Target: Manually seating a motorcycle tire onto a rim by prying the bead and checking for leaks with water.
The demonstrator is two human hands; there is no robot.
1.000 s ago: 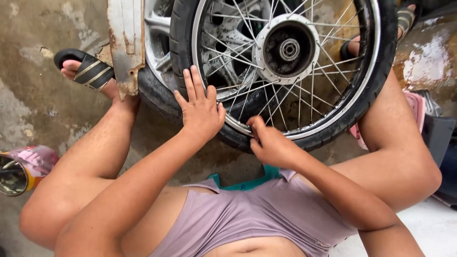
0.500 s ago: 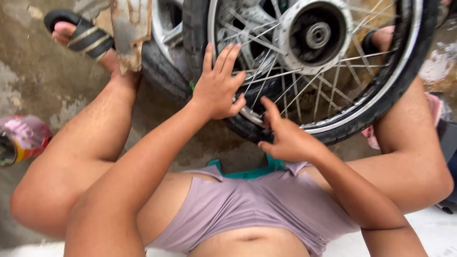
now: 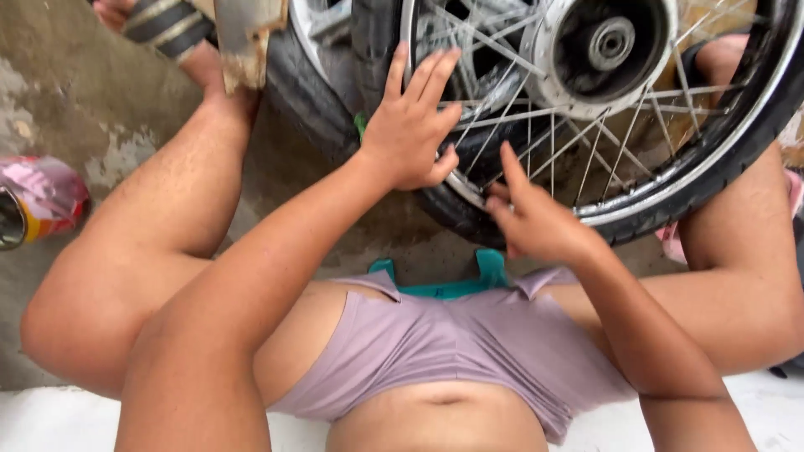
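Note:
A spoked motorcycle wheel with a black tyre (image 3: 737,159) and a metal hub (image 3: 607,42) stands between my spread legs. My left hand (image 3: 410,125) lies on the tyre's near side, fingers spread and reaching onto the spokes, thumb at the rim. My right hand (image 3: 536,222) is just to its right at the lower rim (image 3: 636,209). Its fingers curl at the rim's edge and the index finger points up along the spokes. I cannot make out any tool in either hand.
A second tyre (image 3: 310,92) and a rusty metal guard (image 3: 243,33) stand behind the wheel at the left. My sandalled foot (image 3: 163,25) rests at the top left. A pink and red object (image 3: 42,197) lies on the concrete at the left edge. Under me is a teal stool (image 3: 490,272).
The wheel now sits higher and further right in view. Both hands have shifted rightwards along its lower rim, the left one reaching further onto the spokes.

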